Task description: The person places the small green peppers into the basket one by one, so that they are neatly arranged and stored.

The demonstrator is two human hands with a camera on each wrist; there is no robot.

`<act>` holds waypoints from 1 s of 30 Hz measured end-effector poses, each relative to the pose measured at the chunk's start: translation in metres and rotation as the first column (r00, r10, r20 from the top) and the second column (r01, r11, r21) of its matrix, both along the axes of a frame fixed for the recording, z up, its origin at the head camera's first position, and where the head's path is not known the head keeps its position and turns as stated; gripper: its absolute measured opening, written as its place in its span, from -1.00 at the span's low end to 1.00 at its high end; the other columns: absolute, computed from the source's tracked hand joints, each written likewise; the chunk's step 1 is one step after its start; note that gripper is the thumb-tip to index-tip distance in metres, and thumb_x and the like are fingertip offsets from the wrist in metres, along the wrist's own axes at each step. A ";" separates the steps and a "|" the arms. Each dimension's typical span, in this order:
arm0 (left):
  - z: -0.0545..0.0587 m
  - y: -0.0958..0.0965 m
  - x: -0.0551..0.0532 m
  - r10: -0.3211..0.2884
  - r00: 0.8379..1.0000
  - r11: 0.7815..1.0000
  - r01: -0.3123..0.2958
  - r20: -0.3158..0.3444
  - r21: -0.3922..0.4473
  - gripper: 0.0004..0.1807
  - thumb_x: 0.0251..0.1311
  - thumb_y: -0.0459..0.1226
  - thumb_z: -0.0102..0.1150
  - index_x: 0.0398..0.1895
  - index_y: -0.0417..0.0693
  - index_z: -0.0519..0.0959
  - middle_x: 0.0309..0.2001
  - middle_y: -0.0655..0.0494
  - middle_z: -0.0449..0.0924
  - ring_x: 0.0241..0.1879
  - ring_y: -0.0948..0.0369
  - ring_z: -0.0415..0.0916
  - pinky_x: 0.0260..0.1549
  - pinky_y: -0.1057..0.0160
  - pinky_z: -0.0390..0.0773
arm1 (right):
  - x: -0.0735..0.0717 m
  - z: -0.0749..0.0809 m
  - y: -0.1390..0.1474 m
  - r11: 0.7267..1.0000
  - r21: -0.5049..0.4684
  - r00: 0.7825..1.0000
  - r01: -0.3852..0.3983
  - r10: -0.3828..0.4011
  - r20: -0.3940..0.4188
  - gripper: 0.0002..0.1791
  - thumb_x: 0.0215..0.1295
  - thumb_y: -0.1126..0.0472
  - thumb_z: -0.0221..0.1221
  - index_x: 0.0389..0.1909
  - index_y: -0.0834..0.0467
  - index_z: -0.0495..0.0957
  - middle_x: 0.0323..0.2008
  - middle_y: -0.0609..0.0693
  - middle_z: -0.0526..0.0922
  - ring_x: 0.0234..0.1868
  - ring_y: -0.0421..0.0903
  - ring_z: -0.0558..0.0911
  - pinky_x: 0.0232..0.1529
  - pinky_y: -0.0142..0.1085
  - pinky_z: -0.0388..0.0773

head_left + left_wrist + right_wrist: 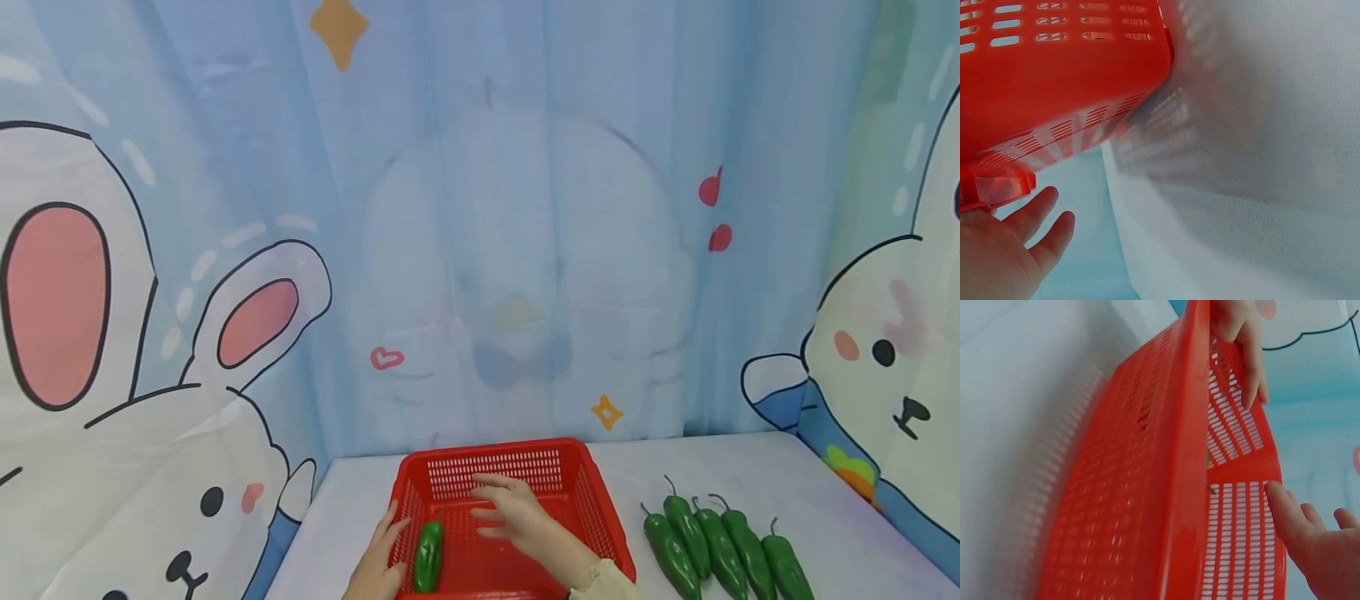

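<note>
A red plastic basket [517, 523] with slotted walls stands on the table. Inside it, along its left side, lies one green chili pepper [428, 557]. My left hand [378, 560] rests on the basket's left rim, some fingers reaching over to the inside. In the left wrist view, other fingers [1055, 240] stretch loosely outside the wall. Over the basket's middle hovers my right hand [517, 521], its fingers spread and extended with nothing in them. The right wrist view shows the same hand [1319, 534] beyond the near rim, with the pepper mostly hidden behind that rim.
Several green chili peppers [720, 542] lie side by side on the white table [712, 462], right of the basket. A light blue curtain [517, 250] printed with cartoon rabbits hangs behind the table's back edge.
</note>
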State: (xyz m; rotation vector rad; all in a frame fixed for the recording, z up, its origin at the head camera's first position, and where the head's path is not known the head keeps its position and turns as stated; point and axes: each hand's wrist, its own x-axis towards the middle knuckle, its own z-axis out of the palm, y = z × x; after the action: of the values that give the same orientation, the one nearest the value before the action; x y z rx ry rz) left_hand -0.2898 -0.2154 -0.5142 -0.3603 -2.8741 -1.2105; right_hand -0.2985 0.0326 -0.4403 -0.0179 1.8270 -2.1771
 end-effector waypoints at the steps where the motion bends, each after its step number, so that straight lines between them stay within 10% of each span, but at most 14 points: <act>1: 0.000 0.000 0.001 -0.005 1.000 1.000 0.005 -0.008 -0.002 -0.25 -0.04 -0.49 0.04 0.38 -0.28 0.32 0.53 -0.22 -0.06 0.42 -0.31 -0.01 0.15 -0.41 0.26 | 0.000 0.000 0.003 1.000 -0.002 1.000 0.000 0.000 -0.003 -0.50 0.45 0.26 0.04 0.34 0.35 0.33 0.24 0.40 0.42 0.06 0.23 0.60 0.02 0.15 0.55; 30: 0.006 0.003 0.009 0.005 1.000 0.997 -0.005 0.001 0.076 -0.28 0.02 -0.49 0.06 0.39 -0.28 0.31 0.54 -0.19 -0.08 0.40 -0.30 0.04 0.05 -0.27 0.46 | 0.008 -0.001 0.094 0.984 0.062 0.985 0.169 -0.166 -0.055 -0.48 0.43 0.23 0.09 0.34 0.35 0.34 0.19 0.32 0.52 -0.06 0.10 0.70 -0.10 0.06 0.63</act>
State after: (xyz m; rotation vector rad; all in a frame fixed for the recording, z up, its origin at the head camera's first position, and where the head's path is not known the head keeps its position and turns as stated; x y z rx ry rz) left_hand -0.2804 -0.2129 -0.5079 -0.3509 -2.8183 -1.3153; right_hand -0.2902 0.1267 -0.4416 0.1007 1.9936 -2.2439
